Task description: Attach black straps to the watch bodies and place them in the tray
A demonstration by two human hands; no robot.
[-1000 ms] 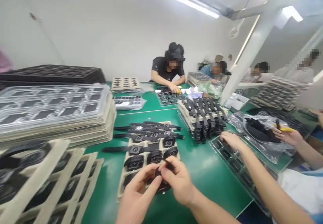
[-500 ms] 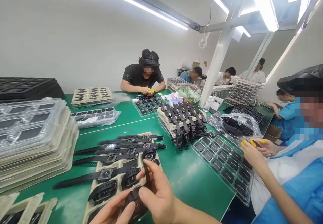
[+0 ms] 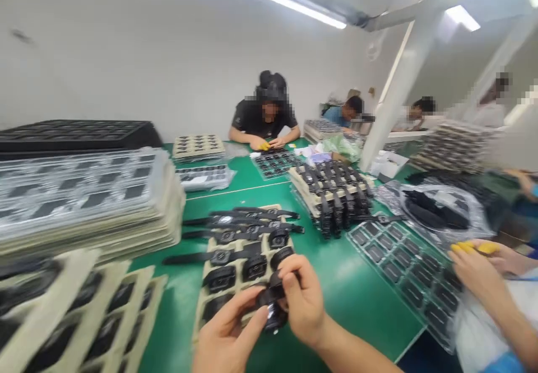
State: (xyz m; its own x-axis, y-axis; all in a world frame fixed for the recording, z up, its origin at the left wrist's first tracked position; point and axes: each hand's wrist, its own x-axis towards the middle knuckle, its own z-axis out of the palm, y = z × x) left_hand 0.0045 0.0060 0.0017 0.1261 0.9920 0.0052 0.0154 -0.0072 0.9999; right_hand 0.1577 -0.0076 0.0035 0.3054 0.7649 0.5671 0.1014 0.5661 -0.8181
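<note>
We pinched the black watch [image 3: 272,308] between left hand [image 3: 227,339] and right hand [image 3: 303,300], best kept low over the beige tray [image 3: 241,249].

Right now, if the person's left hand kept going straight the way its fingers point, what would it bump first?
The left hand points up and right at the black watch it already touches. Beyond that sits the right hand, though depth is hard to judge.

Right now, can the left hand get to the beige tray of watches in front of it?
Probably yes. The left hand hovers right at the near edge of the tray with nothing between them, but its fingers are busy holding a watch together with the right hand.
</note>
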